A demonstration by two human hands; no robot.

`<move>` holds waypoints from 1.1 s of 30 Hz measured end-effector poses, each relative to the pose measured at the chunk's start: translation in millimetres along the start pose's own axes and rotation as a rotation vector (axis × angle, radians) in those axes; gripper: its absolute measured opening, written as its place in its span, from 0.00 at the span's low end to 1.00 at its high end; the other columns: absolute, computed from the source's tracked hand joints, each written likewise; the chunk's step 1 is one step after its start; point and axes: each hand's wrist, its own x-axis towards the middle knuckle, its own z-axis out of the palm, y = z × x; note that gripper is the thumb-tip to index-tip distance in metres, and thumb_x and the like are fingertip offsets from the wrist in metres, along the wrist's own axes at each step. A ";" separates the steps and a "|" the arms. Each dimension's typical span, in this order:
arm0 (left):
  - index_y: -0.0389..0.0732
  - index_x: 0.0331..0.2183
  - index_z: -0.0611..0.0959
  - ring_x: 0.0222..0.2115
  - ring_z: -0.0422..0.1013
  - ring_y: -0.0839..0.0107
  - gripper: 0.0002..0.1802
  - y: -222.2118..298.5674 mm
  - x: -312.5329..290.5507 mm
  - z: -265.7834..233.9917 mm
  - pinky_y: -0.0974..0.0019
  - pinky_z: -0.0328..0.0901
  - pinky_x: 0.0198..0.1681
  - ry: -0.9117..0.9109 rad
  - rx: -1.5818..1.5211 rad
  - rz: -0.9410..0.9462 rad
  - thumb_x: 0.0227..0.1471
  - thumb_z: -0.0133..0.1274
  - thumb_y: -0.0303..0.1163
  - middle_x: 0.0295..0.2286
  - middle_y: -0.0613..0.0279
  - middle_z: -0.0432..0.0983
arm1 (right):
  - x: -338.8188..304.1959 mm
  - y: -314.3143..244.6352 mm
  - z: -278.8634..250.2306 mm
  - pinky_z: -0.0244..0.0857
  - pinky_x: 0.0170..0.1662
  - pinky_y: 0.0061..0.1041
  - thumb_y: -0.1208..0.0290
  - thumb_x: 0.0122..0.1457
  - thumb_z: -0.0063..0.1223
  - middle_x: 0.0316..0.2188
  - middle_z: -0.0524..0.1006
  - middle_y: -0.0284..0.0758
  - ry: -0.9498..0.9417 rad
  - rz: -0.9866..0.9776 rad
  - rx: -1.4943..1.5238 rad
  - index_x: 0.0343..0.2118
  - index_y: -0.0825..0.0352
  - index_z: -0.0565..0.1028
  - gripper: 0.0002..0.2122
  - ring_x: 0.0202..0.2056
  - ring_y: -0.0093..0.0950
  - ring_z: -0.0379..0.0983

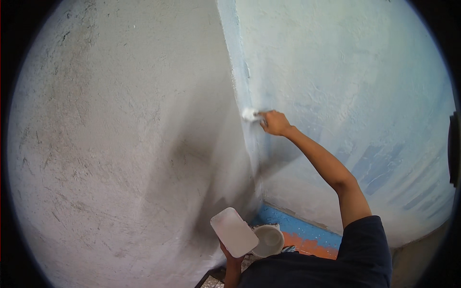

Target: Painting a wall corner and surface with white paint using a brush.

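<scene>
At the corner where two walls meet, my right hand (274, 123) is raised and closed on a small white painting tool (249, 114). Motion blurs it, so I cannot tell whether it is a brush or a sponge. The tool is against the light strip along the corner, at the edge of the pale blue-white wall (336, 72). Low in the view, my left hand (234, 258) grips a white rectangular tub (234, 232) with rounded corners from below. Most of that hand's fingers are hidden behind the tub.
A rough grey wall (120, 120) fills the left side. Beside the tub, a round white bucket (282, 244) stands low down. Behind it runs a blue and orange painted surface (307, 229). A dark object (453, 149) is at the far right edge.
</scene>
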 end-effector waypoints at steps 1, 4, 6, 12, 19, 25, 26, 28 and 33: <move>0.41 0.65 0.64 0.53 0.71 0.43 0.43 -3.9 -2.2 3.4 0.35 0.67 0.55 0.002 -0.041 -0.012 0.61 0.39 0.64 0.55 0.43 0.70 | -1.7 10.7 6.7 0.72 0.49 0.46 0.66 0.56 0.54 0.40 0.81 0.47 -0.182 -0.037 -0.103 0.53 0.55 0.78 0.20 0.44 0.47 0.78; 0.42 0.65 0.64 0.53 0.70 0.42 0.45 -10.5 1.7 -3.7 0.32 0.67 0.54 0.017 0.013 0.000 0.60 0.41 0.66 0.56 0.41 0.69 | 22.6 27.4 -6.0 0.72 0.48 0.44 0.65 0.56 0.54 0.34 0.82 0.45 -0.249 -0.130 -0.188 0.52 0.55 0.80 0.19 0.41 0.45 0.79; 0.43 0.65 0.64 0.54 0.70 0.42 0.46 -13.2 7.1 -5.7 0.30 0.66 0.54 0.032 0.102 0.030 0.58 0.43 0.67 0.57 0.41 0.67 | 61.0 16.6 -52.3 0.73 0.48 0.43 0.64 0.55 0.55 0.34 0.82 0.45 -0.124 -0.147 -0.127 0.50 0.55 0.81 0.18 0.41 0.44 0.79; 0.43 0.66 0.61 0.55 0.68 0.42 0.49 -12.0 6.2 15.2 0.31 0.66 0.55 -0.063 0.033 -0.035 0.57 0.44 0.68 0.59 0.40 0.64 | 123.1 -66.2 -190.1 0.74 0.42 0.41 0.69 0.58 0.52 0.29 0.81 0.48 0.231 -0.118 0.025 0.54 0.57 0.79 0.19 0.34 0.45 0.80; 0.44 0.67 0.59 0.55 0.67 0.42 0.50 -11.7 17.3 22.7 0.29 0.64 0.55 -0.031 0.039 -0.036 0.57 0.44 0.68 0.59 0.43 0.64 | 73.2 -26.6 -46.9 0.71 0.44 0.46 0.71 0.60 0.53 0.31 0.80 0.50 0.324 -0.190 0.094 0.62 0.58 0.71 0.24 0.34 0.49 0.77; 0.45 0.68 0.59 0.56 0.67 0.43 0.49 -21.5 30.1 37.3 0.28 0.63 0.56 -0.080 -0.007 0.007 0.57 0.44 0.68 0.59 0.44 0.64 | -1.5 17.6 27.4 0.72 0.49 0.43 0.78 0.50 0.56 0.40 0.80 0.50 -0.235 -0.049 -0.002 0.60 0.58 0.73 0.29 0.39 0.50 0.77; 0.45 0.68 0.59 0.56 0.66 0.43 0.49 -21.7 28.8 38.7 0.28 0.62 0.56 -0.084 -0.013 0.019 0.57 0.44 0.68 0.59 0.44 0.64 | 4.5 17.9 24.2 0.72 0.49 0.43 0.78 0.50 0.56 0.40 0.80 0.50 -0.238 -0.055 0.003 0.60 0.58 0.73 0.29 0.39 0.50 0.77; 0.45 0.68 0.59 0.56 0.66 0.43 0.49 -35.7 25.6 43.3 0.28 0.62 0.56 -0.092 -0.027 -0.003 0.57 0.44 0.68 0.59 0.44 0.64 | 32.0 43.7 -1.1 0.70 0.51 0.45 0.76 0.48 0.57 0.39 0.80 0.50 -0.218 -0.296 -0.170 0.57 0.59 0.76 0.28 0.44 0.50 0.76; 0.46 0.68 0.58 0.57 0.66 0.44 0.49 -31.3 26.1 45.2 0.28 0.61 0.57 -0.099 -0.036 0.004 0.57 0.44 0.68 0.59 0.44 0.63 | 128.1 -11.0 -129.7 0.74 0.43 0.36 0.77 0.47 0.55 0.32 0.82 0.51 0.116 -0.439 -0.058 0.48 0.68 0.82 0.21 0.33 0.43 0.80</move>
